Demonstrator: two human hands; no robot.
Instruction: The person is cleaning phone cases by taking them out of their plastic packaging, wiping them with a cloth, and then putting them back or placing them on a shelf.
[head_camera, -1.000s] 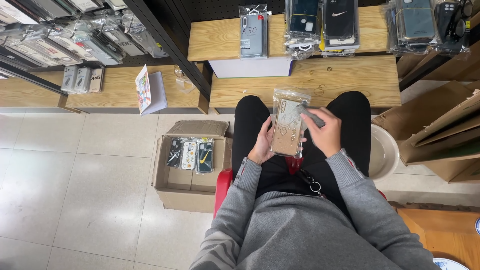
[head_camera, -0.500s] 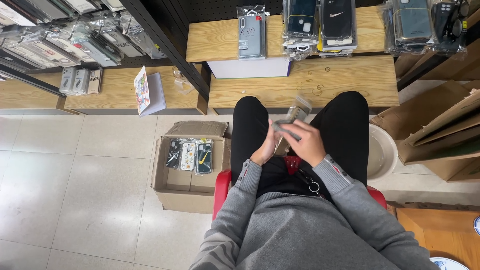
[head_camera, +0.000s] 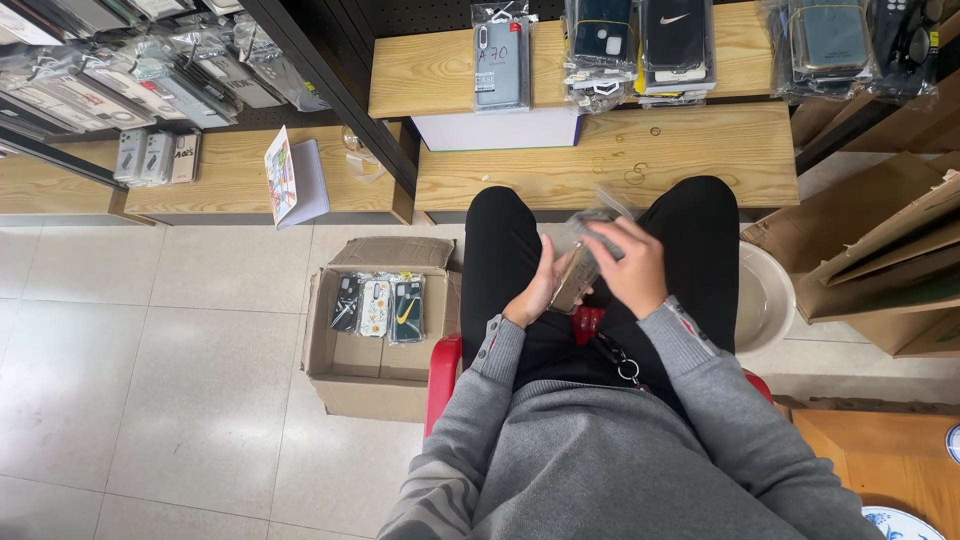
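I sit on a red stool (head_camera: 442, 372) with both hands over my lap. My left hand (head_camera: 537, 292) holds a phone case in a clear plastic sleeve (head_camera: 577, 262) from the left side, edge-on to the camera. My right hand (head_camera: 632, 264) is closed over the sleeve's top and right side; the fingers are motion-blurred. On the floor to my left stands an open cardboard box (head_camera: 372, 377) holding three packaged phone cases (head_camera: 380, 307) upright in a row.
Low wooden shelves (head_camera: 690, 150) run ahead of my knees, with packaged phone cases (head_camera: 500, 60) leaning on the upper step and more hanging at upper left. A booklet (head_camera: 292, 182) stands on the left shelf. A white basin (head_camera: 765, 300) and flat cardboard (head_camera: 880, 250) are at right.
The sleeved case was held up flat, facing me; both hands have since lowered it toward my lap and turned it edge-on, with my right hand closing over it.
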